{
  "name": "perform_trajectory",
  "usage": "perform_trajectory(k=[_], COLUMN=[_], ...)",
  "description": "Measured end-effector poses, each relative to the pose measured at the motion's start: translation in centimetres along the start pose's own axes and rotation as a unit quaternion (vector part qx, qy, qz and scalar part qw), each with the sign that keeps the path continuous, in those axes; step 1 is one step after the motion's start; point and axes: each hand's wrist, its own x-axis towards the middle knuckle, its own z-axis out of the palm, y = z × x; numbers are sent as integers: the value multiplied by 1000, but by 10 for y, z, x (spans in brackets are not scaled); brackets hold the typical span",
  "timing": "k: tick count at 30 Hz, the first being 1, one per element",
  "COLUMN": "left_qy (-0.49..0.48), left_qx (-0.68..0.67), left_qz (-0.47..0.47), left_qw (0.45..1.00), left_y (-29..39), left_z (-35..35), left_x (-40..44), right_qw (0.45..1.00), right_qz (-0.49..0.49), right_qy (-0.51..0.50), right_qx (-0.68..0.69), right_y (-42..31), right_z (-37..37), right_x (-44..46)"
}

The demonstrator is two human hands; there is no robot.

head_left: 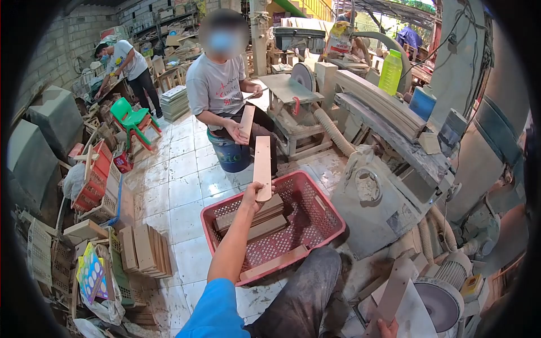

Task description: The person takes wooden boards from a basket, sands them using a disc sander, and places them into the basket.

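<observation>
Wooden boards (262, 163) in both hands (255, 195); red-lettered shirt (209, 83) opposite.

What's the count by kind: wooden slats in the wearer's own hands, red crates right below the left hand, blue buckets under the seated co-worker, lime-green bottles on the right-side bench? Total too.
Wooden slats, one each in left hand and right hand: 2
Red crate: 1
Blue bucket: 1
Lime-green bottle: 1
Total: 5

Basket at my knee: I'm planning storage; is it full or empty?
Neither, partly full. Boards lie in the basket at left, while its far right part shows bare.
</observation>
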Motion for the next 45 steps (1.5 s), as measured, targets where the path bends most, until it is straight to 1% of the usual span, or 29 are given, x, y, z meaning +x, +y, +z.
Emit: perform_trajectory(k=[4,5,7,9,11,13,14,15,18,19,21,23,26,28,31,36,39,42,45], left_qy=[17,17,-13,-6,0,-40,-43,-10,3,4,0,-1,5,-12,-26,-20,-16,-16,-13], left_qx=[4,4,1,8,15,3,11,18,28,29,13,9,-2,17,9,24,32,41,43], left_qz=[0,-1,-6,-7,-3,-19,-24,-12,-13,-11,-26,-15,-20,-16,-21,-12,-14,-13,-13], left_qw=[1000,1000,1000,1000,1000,999,999,1000,1000,1000,1000,1000,1000,1000,999,999,999,999,999], left_y=[-1,0,-1,-3,-6,-10,-12,-14,-14,-14,-14,-16,-15,-14,-11,-11,-10,-10,-12], left_z=[2,2,1,5,8,-1,-5,1,4,4,1,-1,-5,-7,-7,0,5,8,9], left_x=[-3,-4,-5,-12,-14,-9,-7,-11,-16,-17,-17,-15,-15,-13,-9,-8,-12,-16,-20], right_qw=[1000,1000,1000,999,999,999,999,999,999,999,998,998,999,1000,1000,1000,999,1000,1000], right_qz=[-13,-18,-22,-38,-41,-47,-37,-26,-41,-43,-21,-20,-22,-24,-24,-17,-17,-30,-25], right_qy=[-3,-2,0,-9,-10,-16,-8,-2,-19,-21,18,20,8,3,-1,-6,19,4,12], right_qx=[1,3,6,25,11,0,12,24,13,14,-50,-52,-30,-19,-10,13,-39,-4,-2], right_y=[0,-2,-4,-4,-2,3,9,13,19,20,22,25,28,30,36,49,54,61,64], right_z=[1,2,4,5,2,0,-2,-2,-6,-7,-9,-11,-12,-12,-13,-18,-20,-22,-22], right_x=[0,-1,-2,-4,-2,1,2,3,7,7,7,8,10,11,12,18,21,24,26])
